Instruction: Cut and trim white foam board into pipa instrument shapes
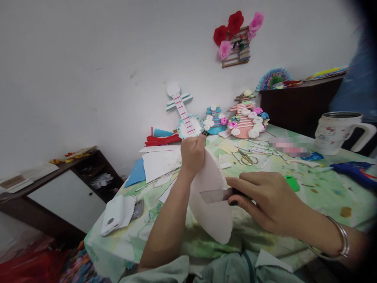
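Observation:
A white rounded board (210, 220), which looks like foam or thick card, stands tilted over the front of the table. My left hand (193, 155) is closed around its upper end. My right hand (265, 200) grips a utility knife (216, 195) by its dark handle, much of which the fingers hide. The broad, slanted blade lies across the face of the board, by its right edge. That edge looks rough and uneven. The index finger of my right hand is stretched along the knife, close to the edge.
Gold-handled scissors (247, 157), patterned sticks (262, 147) and white sheets (161, 163) lie on the green tablecloth (318, 196). A white mug (338, 133) and a blue glue gun (357, 173) are at right, a white device (118, 216) at left. Decorated paper instruments (185, 114) lean on the wall.

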A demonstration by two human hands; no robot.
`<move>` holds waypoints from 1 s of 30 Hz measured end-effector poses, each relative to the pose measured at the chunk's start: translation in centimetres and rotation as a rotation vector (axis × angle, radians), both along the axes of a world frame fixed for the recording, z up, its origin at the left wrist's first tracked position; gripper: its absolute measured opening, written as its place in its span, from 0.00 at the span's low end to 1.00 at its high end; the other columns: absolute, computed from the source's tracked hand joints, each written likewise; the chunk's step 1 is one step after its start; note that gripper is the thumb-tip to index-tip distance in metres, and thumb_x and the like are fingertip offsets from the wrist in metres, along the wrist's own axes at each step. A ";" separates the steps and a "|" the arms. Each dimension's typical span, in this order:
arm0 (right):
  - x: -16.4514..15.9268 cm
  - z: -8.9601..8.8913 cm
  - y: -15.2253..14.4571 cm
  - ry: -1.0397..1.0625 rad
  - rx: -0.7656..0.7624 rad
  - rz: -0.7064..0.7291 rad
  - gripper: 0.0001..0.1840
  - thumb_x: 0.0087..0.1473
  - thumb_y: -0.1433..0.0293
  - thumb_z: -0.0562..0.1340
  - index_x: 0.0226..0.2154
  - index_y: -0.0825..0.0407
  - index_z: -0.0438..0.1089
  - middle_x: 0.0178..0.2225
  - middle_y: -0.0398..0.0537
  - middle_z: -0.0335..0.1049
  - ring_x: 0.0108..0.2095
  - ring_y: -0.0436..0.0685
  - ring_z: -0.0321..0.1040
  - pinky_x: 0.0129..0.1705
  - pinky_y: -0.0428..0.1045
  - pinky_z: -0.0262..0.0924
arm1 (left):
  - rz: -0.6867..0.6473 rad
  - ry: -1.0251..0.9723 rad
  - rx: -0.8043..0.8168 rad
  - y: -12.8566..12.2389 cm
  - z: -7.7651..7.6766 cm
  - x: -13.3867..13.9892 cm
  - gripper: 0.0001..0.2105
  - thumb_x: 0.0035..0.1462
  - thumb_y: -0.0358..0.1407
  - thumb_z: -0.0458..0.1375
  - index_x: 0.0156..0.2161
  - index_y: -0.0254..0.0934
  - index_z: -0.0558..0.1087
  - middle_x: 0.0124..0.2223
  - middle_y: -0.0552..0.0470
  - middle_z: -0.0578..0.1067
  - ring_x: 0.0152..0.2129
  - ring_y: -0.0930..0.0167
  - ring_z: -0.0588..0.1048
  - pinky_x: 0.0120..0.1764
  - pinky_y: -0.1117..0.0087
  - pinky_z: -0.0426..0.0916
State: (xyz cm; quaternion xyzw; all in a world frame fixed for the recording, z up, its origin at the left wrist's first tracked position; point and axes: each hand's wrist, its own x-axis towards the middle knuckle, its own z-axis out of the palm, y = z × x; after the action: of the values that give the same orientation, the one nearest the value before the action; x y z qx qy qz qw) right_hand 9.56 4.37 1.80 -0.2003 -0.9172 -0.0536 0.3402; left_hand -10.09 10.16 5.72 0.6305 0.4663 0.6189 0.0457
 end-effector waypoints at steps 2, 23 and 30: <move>0.1 0.0 0.0 -0.007 -0.012 -0.007 0.13 0.62 0.65 0.51 0.40 0.54 0.67 0.24 0.44 0.63 0.24 0.51 0.59 0.26 0.48 0.43 | 0.024 0.024 -0.006 0.1 -0.1 0.1 0.20 0.54 0.35 0.51 0.14 0.38 0.50 0.16 0.58 0.45 0.15 0.76 0.50 0.23 0.69 0.47; 0.9 -1.1 0.0 0.017 0.009 -0.014 0.16 0.63 0.65 0.50 0.47 0.54 0.66 0.25 0.47 0.68 0.24 0.52 0.63 0.27 0.47 0.51 | -0.122 -0.054 -0.030 -1.0 -0.1 -0.3 0.20 0.54 0.35 0.51 0.14 0.38 0.53 0.15 0.59 0.49 0.16 0.76 0.50 0.23 0.69 0.46; 0.0 -0.8 -0.5 0.005 0.010 -0.006 0.15 0.63 0.65 0.50 0.44 0.54 0.67 0.25 0.46 0.65 0.24 0.52 0.61 0.26 0.48 0.47 | -0.074 0.004 -0.011 -0.7 -0.7 0.0 0.20 0.54 0.37 0.50 0.14 0.38 0.51 0.16 0.58 0.47 0.16 0.76 0.50 0.22 0.69 0.45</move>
State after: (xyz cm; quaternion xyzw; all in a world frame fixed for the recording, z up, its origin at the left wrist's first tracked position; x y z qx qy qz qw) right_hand 9.54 3.82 1.01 -0.2015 -0.9154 -0.0589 0.3434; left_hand -10.12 9.51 5.04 0.6484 0.4462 0.6127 0.0712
